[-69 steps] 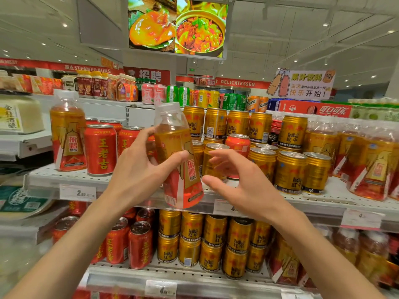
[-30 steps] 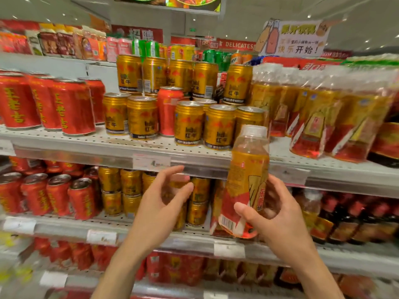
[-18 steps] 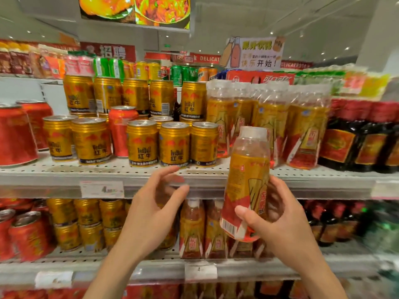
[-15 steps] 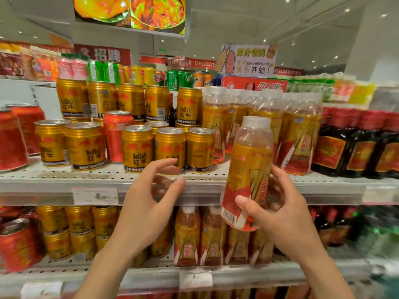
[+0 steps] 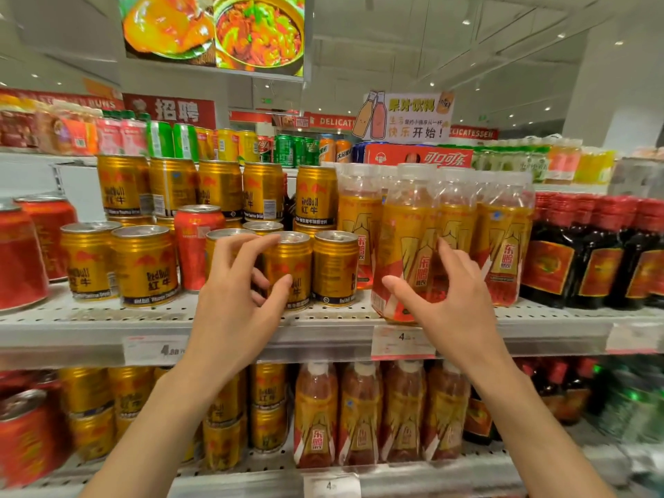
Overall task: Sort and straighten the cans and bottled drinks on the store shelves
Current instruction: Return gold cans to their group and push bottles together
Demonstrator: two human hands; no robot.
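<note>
bottle goes in with its own kind

the step in hand looks like putting a stray bottle (image 5: 407,253) back with the other gold and red bottles (image 5: 503,239). it stands at the front edge of the shelf (image 5: 90,328), right of the middle of the frame, just beside that row. the right hand (image 5: 442,300) is around it with loosely curled fingers. the thumb is at the bottle's lower left and the fingertips are on its right side. i cannot tell if the hand grips it or has let go.

the left hand (image 5: 240,300) hangs in front of the gold cans (image 5: 291,271) in the middle of the frame. its fingers are bent and spread, and it holds nothing.

next, i think the bottle needs a small push back so it lines up, label to the front. then one red can (image 5: 196,246) among the gold cans looks out of place and may need moving to the red cans (image 5: 25,253) at the left edge.

the left side is blurry. the back rows are hidden behind the front ones. the price tags are too fuzzy to read.
</note>
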